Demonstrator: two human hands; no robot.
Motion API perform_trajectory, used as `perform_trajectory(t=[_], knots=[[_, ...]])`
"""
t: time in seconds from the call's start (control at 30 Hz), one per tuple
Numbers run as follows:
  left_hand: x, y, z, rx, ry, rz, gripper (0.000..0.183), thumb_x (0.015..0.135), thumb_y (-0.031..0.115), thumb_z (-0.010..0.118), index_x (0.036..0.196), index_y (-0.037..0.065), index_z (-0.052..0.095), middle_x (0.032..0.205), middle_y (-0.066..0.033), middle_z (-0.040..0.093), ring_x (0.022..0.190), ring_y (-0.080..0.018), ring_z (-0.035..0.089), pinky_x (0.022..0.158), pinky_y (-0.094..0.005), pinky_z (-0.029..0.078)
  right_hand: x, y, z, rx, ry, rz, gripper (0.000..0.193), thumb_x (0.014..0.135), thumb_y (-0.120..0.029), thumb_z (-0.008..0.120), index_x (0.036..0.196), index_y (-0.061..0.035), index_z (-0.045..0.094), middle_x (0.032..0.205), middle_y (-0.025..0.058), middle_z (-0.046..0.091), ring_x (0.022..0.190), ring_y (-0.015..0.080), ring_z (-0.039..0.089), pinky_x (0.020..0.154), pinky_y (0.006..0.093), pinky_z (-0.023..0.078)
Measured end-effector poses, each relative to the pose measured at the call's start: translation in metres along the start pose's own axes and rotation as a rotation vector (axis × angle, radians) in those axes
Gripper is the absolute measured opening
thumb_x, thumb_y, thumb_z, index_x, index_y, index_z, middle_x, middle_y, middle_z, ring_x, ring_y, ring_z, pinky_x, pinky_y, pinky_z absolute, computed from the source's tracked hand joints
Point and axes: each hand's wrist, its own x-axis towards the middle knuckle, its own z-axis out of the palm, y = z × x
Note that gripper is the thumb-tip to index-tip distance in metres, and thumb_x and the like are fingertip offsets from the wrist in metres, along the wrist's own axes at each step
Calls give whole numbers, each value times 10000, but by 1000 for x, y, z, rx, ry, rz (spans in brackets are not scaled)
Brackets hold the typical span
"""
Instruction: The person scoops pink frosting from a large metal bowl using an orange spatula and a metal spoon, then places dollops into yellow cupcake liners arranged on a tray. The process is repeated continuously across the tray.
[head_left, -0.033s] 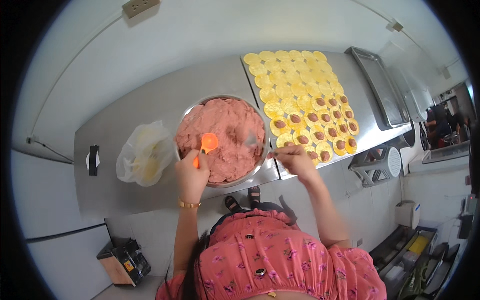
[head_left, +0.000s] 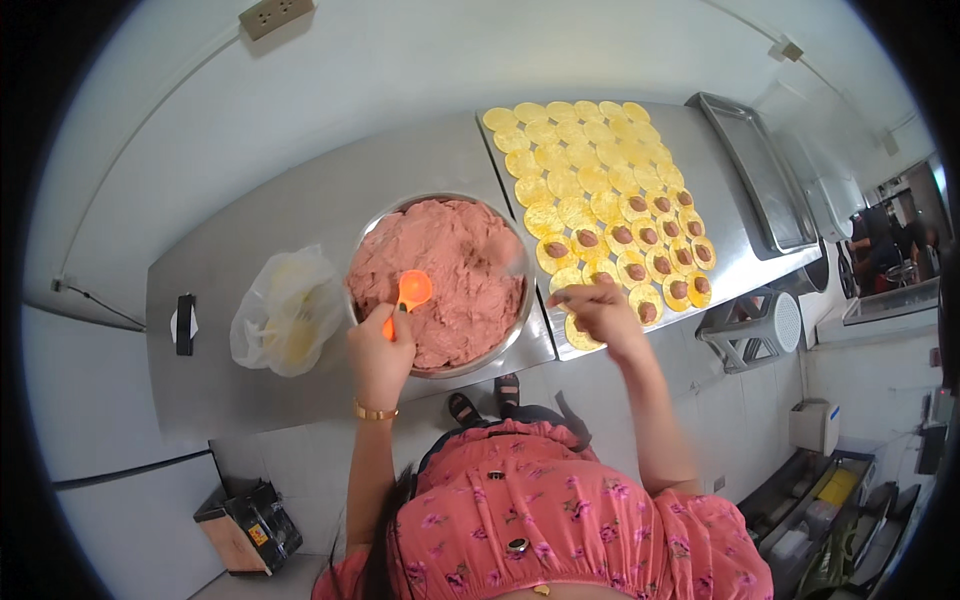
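Note:
My left hand (head_left: 383, 350) is closed round the handle of an orange measuring spoon (head_left: 414, 287), its round bowl held over pink ground meat (head_left: 440, 240). The meat fills a wide metal bowl (head_left: 440, 373). To the right, my right hand (head_left: 608, 315) hovers over the near left corner of rows of yellow round wrappers (head_left: 593, 179), fingers bent and pointing left. A small metal utensil (head_left: 561, 296) shows faintly at its fingertips, blurred and mostly hidden. Brown-pink dollops of meat (head_left: 647, 312) sit on the wrappers nearer me and to the right; the far rows are bare.
A clear plastic bag (head_left: 288, 312) with yellowish contents lies left of the bowl, with a black object (head_left: 186, 324) beyond it. A metal tray (head_left: 757, 175) stands at the table's right end. Grey stools (head_left: 755, 330) are below the right edge.
My right hand has moved slightly right, away from the bowl's rim, and the metal utensil has left the meat. My left hand keeps the orange measuring spoon over the meat.

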Motion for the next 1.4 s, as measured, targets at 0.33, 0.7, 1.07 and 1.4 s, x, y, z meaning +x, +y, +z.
perform_trajectory(t=[0.33, 0.7, 1.07, 1.4], knots=[[34, 65, 78, 115, 11, 84, 182, 832, 135, 592, 690, 27, 559, 558, -196, 513, 516, -385, 531, 457, -427, 377, 123, 18, -195, -1242, 1046, -339, 191, 826, -189, 612, 949, -61, 681, 682, 146, 649, 575, 317, 620, 552, 418, 489], [49, 94, 100, 112, -16, 50, 170, 827, 117, 588, 691, 21, 556, 559, -193, 511, 509, -380, 528, 466, -428, 376, 169, 75, -256, -1078, 1014, -198, 145, 815, -138, 518, 775, -73, 642, 721, 197, 638, 645, 381, 637, 570, 487, 490], [52, 146, 116, 95, -80, 124, 160, 831, 117, 585, 713, 11, 565, 571, -200, 511, 503, -378, 513, 471, -412, 379, 121, 15, -297, -792, 970, -250, 240, 828, -135, 557, 1014, -37, 673, 752, 148, 635, 688, 260, 640, 602, 393, 490], [-4, 299, 148, 179, -250, 371, 129, 829, 111, 590, 782, -9, 597, 608, -202, 535, 527, -362, 520, 503, -415, 390, -3, -47, -282, -1012, 184, -1252, 231, 765, -136, 544, 970, -37, 582, 856, 59, 596, 832, 229, 611, 717, 350, 496]])
